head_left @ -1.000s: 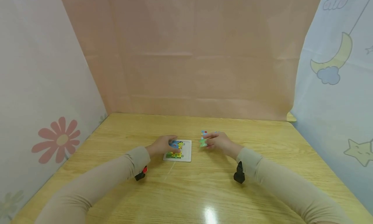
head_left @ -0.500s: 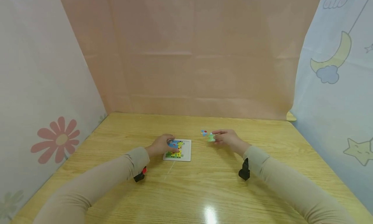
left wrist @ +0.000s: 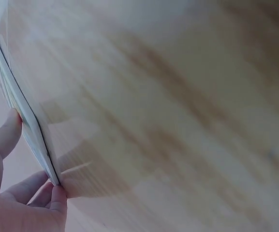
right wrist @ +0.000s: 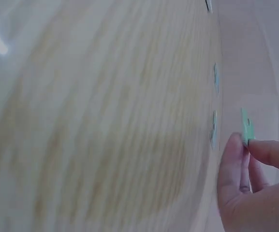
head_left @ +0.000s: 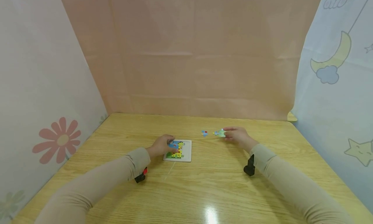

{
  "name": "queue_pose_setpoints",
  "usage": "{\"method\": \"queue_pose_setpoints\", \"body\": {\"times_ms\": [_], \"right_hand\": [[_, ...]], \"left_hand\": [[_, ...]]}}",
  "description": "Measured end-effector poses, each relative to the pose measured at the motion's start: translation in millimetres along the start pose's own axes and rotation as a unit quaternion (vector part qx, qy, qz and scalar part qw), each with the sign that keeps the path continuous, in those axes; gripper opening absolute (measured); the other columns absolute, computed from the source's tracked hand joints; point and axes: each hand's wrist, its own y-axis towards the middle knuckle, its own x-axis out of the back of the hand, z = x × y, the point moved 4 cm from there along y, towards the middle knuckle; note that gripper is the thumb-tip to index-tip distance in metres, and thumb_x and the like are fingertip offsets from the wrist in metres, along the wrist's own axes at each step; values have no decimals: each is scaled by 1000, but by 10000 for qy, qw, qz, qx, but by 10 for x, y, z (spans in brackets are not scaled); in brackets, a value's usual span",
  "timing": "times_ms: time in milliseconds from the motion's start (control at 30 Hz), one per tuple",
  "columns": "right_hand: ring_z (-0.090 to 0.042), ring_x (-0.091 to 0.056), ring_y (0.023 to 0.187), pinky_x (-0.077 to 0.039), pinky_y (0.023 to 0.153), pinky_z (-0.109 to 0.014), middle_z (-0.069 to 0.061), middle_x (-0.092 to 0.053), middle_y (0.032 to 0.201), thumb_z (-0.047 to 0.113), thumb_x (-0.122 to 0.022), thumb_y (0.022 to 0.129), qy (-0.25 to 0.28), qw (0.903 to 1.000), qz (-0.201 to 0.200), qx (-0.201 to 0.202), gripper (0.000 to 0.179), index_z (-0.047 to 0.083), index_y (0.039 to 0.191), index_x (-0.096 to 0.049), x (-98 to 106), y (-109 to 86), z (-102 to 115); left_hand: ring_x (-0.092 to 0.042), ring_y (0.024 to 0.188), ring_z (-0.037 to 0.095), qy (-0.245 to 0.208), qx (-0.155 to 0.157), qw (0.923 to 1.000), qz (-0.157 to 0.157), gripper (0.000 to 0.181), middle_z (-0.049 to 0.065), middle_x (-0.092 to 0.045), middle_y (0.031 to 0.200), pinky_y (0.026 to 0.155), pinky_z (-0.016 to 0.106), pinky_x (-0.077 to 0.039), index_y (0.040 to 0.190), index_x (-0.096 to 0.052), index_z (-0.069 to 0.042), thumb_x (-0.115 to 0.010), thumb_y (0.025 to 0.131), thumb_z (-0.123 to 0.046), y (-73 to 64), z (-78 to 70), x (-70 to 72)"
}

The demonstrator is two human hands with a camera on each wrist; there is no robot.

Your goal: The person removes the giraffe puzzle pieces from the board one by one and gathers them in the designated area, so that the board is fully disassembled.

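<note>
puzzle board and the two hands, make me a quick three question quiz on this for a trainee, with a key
1. Multiple choice: what does the right hand pinch?
a) a spoon
b) a green puzzle piece
c) a cup

2. True or false: the left hand grips the puzzle board by its edge.

3. Fill in: the yellow animal pictured on the puzzle board is a ____.

Key: 1. b; 2. true; 3. giraffe.
</note>
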Motion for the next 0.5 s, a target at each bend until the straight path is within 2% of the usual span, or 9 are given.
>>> {"method": "queue_pose_setpoints", "body": {"times_ms": [200, 433, 500], "right_hand": [[-7, -63, 81, -57, 81, -23, -18, -56, 129, 2, -59, 95, -141, 9994, -259, -161, 42, -9, 134, -51, 146, 93, -15], [-5, -65, 80, -57, 82, -21, -24, -47, 142, 1, -58, 95, -107, 9984, -459, -302, 42, -8, 135, -50, 281, 182, -32], [-4, -65, 77, -57, 79, -20, -23, -52, 137, 1, -57, 95, -134, 9981, -492, -347, 42, -8, 135, -50, 324, 192, -48]], "left_hand": [[-38, 140, 32, 63, 19, 10000, -67, 68, 10, -46, 148, 116, 46, -32, 140, -52, -7, -80, 80, -26, -21, -6, 4], [-37, 140, 32, 55, -104, 9999, -30, 68, 11, -45, 149, 116, 46, -31, 140, -51, -5, -79, 81, -25, -44, -30, 4], [-37, 141, 32, 19, -147, 9999, 1, 68, 11, -44, 150, 116, 45, -31, 140, -51, -4, -79, 81, -24, -49, -25, -2]]}}
